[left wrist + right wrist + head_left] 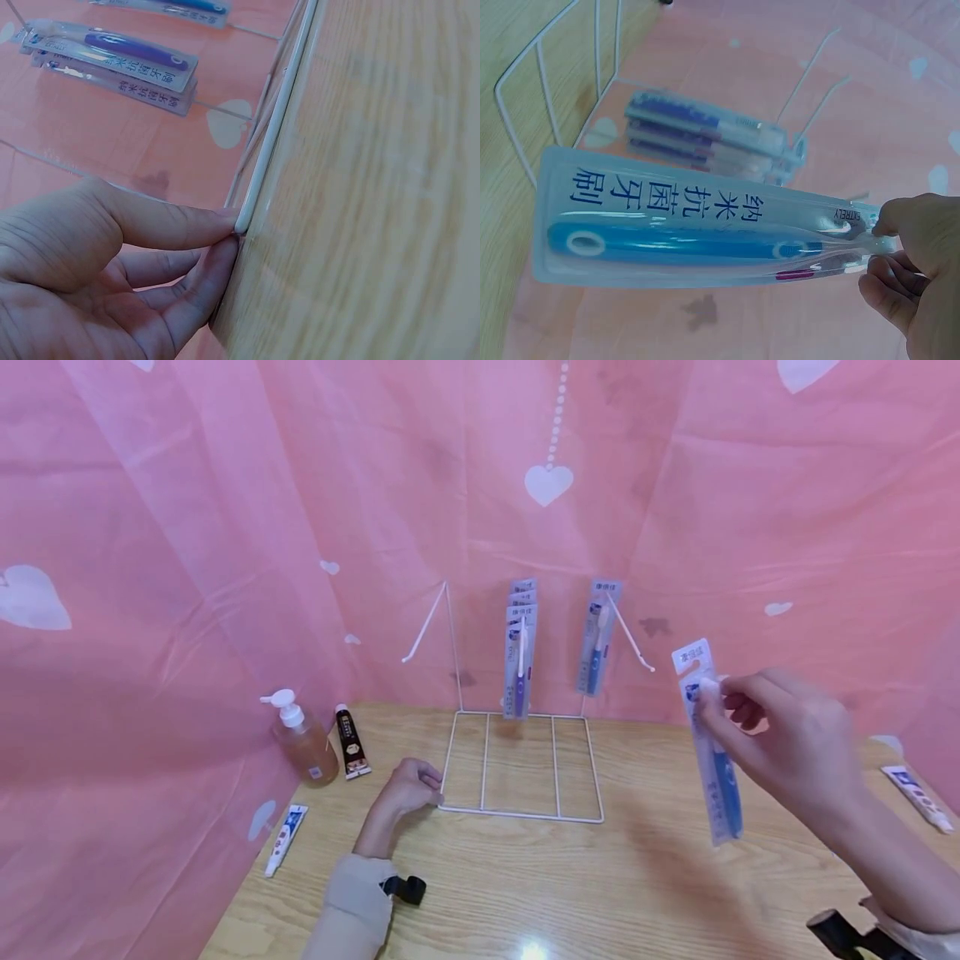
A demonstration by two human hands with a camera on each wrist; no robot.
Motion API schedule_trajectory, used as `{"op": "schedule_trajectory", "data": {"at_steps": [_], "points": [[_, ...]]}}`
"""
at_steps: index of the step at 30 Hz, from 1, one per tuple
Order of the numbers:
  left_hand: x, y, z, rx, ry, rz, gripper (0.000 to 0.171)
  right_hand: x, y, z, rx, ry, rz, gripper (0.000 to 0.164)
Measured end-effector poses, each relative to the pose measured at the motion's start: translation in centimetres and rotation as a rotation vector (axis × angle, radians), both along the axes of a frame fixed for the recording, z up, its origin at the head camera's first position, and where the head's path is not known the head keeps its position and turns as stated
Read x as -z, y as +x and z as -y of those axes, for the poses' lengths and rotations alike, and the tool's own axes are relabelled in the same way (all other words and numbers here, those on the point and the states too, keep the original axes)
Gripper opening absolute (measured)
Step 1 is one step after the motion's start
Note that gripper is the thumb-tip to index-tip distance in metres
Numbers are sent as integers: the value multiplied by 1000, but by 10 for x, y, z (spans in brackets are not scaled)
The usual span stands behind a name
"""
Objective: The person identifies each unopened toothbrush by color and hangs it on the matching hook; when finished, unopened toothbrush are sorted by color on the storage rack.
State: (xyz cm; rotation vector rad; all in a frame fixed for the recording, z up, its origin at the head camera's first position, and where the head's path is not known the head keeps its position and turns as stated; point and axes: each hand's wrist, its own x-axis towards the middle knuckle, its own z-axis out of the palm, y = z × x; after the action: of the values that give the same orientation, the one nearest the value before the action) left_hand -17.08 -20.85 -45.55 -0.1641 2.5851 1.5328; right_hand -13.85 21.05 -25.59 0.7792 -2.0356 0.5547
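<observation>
A white wire rack (517, 814) stands on the wooden table, with three hooks sticking out toward me. My left hand (411, 787) pinches the front left corner of its base between thumb and fingers, as the left wrist view shows close up. In my right hand (787, 727) is a packaged blue toothbrush (682, 244), pinched near the top of its pack and held to the right of the rack. Several packs with purple toothbrushes (520, 668) hang on the middle hook. One blue toothbrush pack (597, 639) hangs on the right hook; the left hook (423, 625) holds nothing.
Left of the rack stand a pump bottle (306, 739) of amber liquid and a black tube (351, 742). A white and blue toothpaste tube (286, 841) lies nearer on the left, another toothpaste tube (917, 797) at the far right. A pink curtain (480, 485) hangs behind.
</observation>
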Motion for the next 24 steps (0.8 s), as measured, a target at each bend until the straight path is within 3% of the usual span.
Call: {"op": "schedule_trajectory", "data": {"at_steps": [8,19,24], "points": [[2,-1,1,6,-9,-1,30,-3,3,20,-21,59,-12,44],[3,-1,2,8,6,-8,29,12,-11,26,-18,62,-39,47],[4,-3,2,11,8,-8,28,16,-19,29,-2,66,39,23]]}}
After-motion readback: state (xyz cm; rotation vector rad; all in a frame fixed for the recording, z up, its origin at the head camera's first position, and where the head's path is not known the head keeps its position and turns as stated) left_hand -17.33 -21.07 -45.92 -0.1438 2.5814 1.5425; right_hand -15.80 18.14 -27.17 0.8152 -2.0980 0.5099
